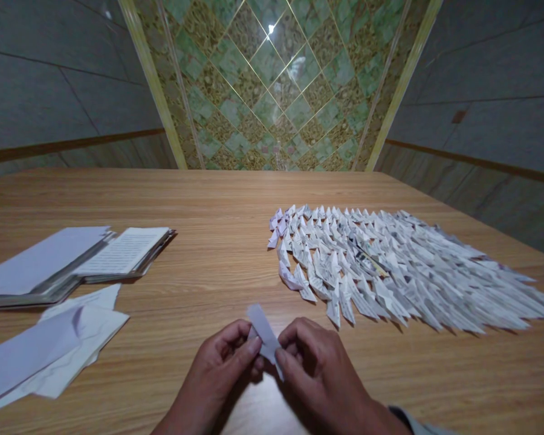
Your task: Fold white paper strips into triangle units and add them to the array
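Paper in hand: a small white folded strip of paper (263, 335) is held low in the middle of the view, over the near part of the counter. It is tilted, its upper end leaning away to the left and its lower end hidden between the fingers.
Left hand: the left hand (220, 368) is closed on the strip's lower left side, thumb and forefinger pinching it and the other fingers curled under.
Right hand: the right hand (317, 374) is clamped on the strip's lower right edge, thumb tip pressed to the paper, just beside the left fingertips.
Counter: a light brown wood-grain counter (217, 205) carries everything; whether the hands rest on it or hang just above cannot be told.
Folded pieces: a broad spread of small folded white printed-paper pieces (390, 272) lies beyond and to the right of the right hand, in overlapping rows — near the hands but apart from them.
Book: an open book with printed pages (72, 263) lies at the left, well apart from the hands.
Loose sheets: loose white torn sheets of paper (58, 350) overlap one another just in front of the book.
Sleeve: a grey sleeve cuff (412, 423) shows at the right wrist, at the bottom edge.
Wall: a green and gold diamond-patterned tiled wall (276, 90) rises behind the counter's far edge — grey panels on either side.
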`<state>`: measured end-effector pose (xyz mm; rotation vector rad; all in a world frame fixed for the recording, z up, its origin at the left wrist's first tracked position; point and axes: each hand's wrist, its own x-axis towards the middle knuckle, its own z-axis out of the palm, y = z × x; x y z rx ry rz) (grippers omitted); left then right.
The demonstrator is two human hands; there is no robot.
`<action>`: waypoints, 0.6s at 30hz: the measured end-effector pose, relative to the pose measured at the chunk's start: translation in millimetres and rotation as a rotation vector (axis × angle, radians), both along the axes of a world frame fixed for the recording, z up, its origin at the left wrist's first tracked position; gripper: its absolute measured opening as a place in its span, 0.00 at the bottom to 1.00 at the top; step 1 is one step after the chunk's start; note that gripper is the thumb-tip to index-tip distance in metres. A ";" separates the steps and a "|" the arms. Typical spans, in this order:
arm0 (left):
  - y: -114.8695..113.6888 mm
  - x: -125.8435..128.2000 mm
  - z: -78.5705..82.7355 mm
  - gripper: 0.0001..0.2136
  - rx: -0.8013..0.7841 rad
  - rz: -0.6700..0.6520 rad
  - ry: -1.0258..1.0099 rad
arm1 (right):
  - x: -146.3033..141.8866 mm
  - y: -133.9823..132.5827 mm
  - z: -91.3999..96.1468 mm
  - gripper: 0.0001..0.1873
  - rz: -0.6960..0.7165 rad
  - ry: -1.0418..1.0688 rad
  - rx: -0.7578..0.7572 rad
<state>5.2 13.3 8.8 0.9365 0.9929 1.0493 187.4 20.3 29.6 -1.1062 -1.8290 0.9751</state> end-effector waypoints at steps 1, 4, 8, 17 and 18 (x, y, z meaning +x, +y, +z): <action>-0.9 0.4 -1.5 0.18 -0.003 -0.013 -0.011 | -0.3 -0.6 -0.8 0.10 0.034 0.019 -0.031; -4.1 -3.9 -6.5 0.19 0.003 -0.070 -0.005 | -0.3 -1.5 -4.3 0.17 0.133 0.200 -0.229; -7.0 -6.0 -11.2 0.19 -0.028 -0.101 -0.041 | -2.3 -2.3 -10.7 0.17 0.226 0.437 -0.454; -8.7 0.0 -2.4 0.17 -0.013 -0.082 -0.118 | -8.1 -3.0 -11.0 0.19 0.295 0.582 -0.572; -9.6 0.3 -1.5 0.17 -0.018 -0.093 -0.133 | -8.9 -3.3 -12.0 0.20 0.293 0.608 -0.596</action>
